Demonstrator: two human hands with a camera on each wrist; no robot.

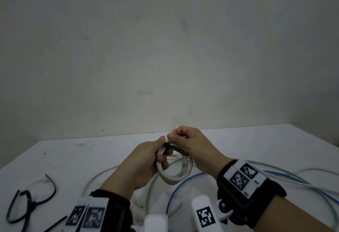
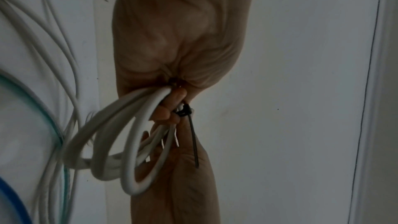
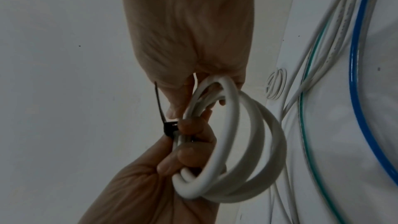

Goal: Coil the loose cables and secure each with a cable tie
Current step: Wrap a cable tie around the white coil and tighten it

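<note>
left hand point(image 1: 146, 160) grips coil point(image 1: 174, 169) | tie point(image 1: 177, 150) tail points right, seemingly level

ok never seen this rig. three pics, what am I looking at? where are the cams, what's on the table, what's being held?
No robot here: a person works bare-handed, wearing a camera on the head and one on each wrist, on bands with printed markers. The wide picture is the head view; the two close ones look along each hand.

The left hand grips a coiled white cable above the white table. The right hand pinches a black cable tie already looped round the coil.

On the table lie loose cables, among them a blue cable and a green cable, and spare black ties at the left.
</note>
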